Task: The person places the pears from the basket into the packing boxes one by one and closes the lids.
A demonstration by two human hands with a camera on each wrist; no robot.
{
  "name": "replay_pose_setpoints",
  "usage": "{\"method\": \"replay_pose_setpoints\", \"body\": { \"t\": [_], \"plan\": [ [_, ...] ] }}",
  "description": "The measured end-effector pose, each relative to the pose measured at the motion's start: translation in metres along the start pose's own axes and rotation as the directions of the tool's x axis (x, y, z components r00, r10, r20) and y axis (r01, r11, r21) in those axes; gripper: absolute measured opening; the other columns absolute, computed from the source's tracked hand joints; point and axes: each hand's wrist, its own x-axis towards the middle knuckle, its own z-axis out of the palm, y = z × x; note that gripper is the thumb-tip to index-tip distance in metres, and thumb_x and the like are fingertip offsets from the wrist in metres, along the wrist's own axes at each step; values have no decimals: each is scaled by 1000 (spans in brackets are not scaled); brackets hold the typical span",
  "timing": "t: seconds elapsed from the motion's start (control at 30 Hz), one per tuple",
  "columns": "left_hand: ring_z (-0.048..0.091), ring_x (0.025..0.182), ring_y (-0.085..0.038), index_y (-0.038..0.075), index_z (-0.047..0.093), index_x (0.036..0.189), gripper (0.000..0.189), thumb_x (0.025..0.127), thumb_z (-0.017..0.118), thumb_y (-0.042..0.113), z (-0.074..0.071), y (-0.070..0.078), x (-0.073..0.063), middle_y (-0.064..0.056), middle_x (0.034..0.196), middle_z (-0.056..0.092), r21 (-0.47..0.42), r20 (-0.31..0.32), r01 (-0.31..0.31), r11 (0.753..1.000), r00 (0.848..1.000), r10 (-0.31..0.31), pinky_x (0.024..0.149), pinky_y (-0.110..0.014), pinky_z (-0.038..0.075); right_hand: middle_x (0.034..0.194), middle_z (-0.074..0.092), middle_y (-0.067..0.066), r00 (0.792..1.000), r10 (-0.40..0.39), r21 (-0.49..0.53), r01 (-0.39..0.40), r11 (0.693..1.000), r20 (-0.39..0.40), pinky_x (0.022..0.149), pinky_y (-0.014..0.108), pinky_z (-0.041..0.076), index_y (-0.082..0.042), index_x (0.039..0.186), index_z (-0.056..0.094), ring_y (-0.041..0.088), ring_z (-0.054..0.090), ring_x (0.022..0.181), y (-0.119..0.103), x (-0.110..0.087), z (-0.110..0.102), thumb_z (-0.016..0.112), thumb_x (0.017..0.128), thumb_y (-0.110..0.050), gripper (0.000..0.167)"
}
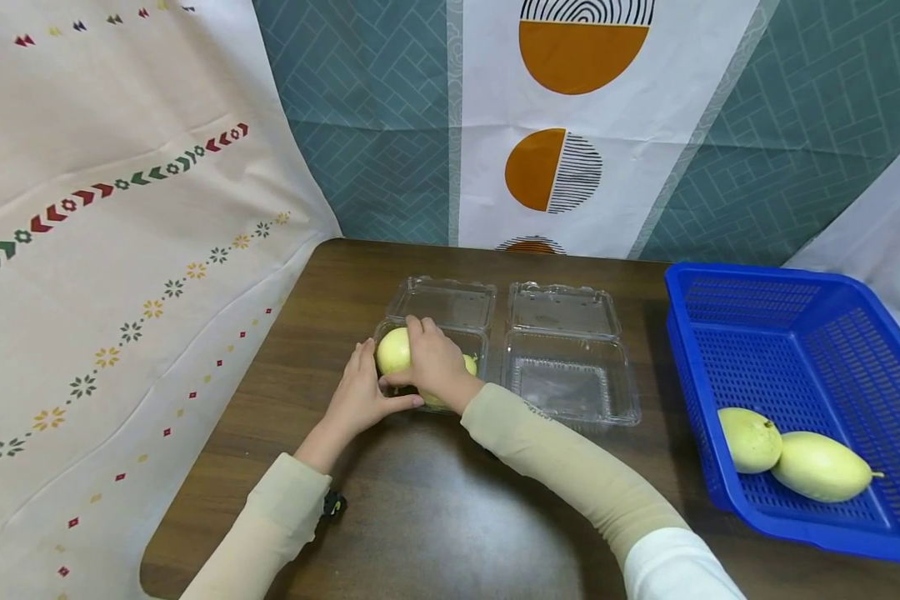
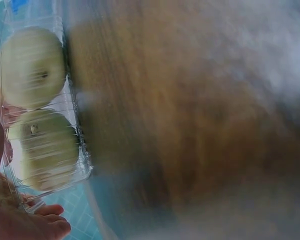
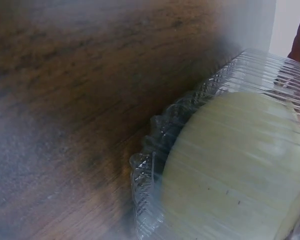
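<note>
A clear plastic clamshell box (image 1: pixel 450 302), lid folded back, holds pale yellow melons. My right hand (image 1: pixel 433 358) reaches over this left box. Its thumb and fingers are around the left melon (image 1: pixel 393 350). Another melon (image 1: pixel 470 364) lies partly hidden beneath that hand. My left hand (image 1: pixel 357 390) is at the box's near left corner, fingers extended along the side and thumb spread across the front. Through the ribbed plastic, the left wrist view shows two melons (image 2: pixel 32 67) end to end. In the right wrist view a melon (image 3: pixel 235 170) fills much of the box.
A second clear clamshell box (image 1: pixel 558 375) stands open just right of the first. At the right, a blue plastic basket (image 1: pixel 690 400) contains two more melons (image 1: pixel 821 467). Patterned cloths hang behind and left of the brown wooden table (image 1: pixel 420 517).
</note>
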Motion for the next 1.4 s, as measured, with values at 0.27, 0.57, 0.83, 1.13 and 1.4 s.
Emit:
{"method": "replay_pose_setpoints", "body": {
  "t": [0.27, 0.57, 0.83, 1.13, 1.4],
  "plan": [
    [13, 142, -47, -11, 15, 146, 120, 68, 80, 53, 1, 3, 0, -32, 151, 19, 18, -2, 1, 1000, 1000, -1, 110, -60, 24, 118, 54, 13, 1000, 3, 101, -1, 995, -16, 82, 39, 54, 0, 139, 38, 24, 58, 103, 5, -1, -5, 76, 67, -62, 101],
    [12, 142, -47, -13, 16, 145, 120, 69, 79, 55, 1, 5, 2, -32, 151, 20, 52, 2, 9, 999, 1000, -9, 110, -60, 24, 132, 52, 14, 999, 3, 189, 6, 982, -47, 99, 42, 45, -2, 140, 40, 28, 52, 118, 14, -3, -11, 77, 69, -58, 98],
    [12, 142, -46, -11, 13, 147, 122, 70, 76, 59, 1, 6, 4, -31, 152, 17, 68, 22, 37, 997, 999, -39, 109, -62, 24, 146, 41, 14, 998, 58, 300, -47, 953, -29, 107, 46, 37, -2, 145, 34, 31, 40, 134, 23, -1, -28, 75, 74, -54, 97],
    [13, 141, -47, -6, 2, 150, 110, 83, 64, 55, -10, 7, 6, -31, 153, 11, -56, 46, 89, 994, 995, -87, 107, -64, 26, 149, 36, 14, 989, 149, 435, -133, 891, -1, 107, 47, 37, -5, 148, 30, 32, 41, 134, 36, 0, -34, 75, 78, -48, 93],
    [15, 141, -45, -4, 4, 150, 90, 95, 47, 51, -33, 10, 21, -31, 153, 12, -195, -2, 79, 978, 997, -81, 111, -60, 20, 151, 32, 15, 976, 218, 552, -180, 814, -2, 108, 49, 35, -5, 148, 28, 32, 36, 137, 47, -3, -40, 64, 85, -53, 87]
  ]
}}
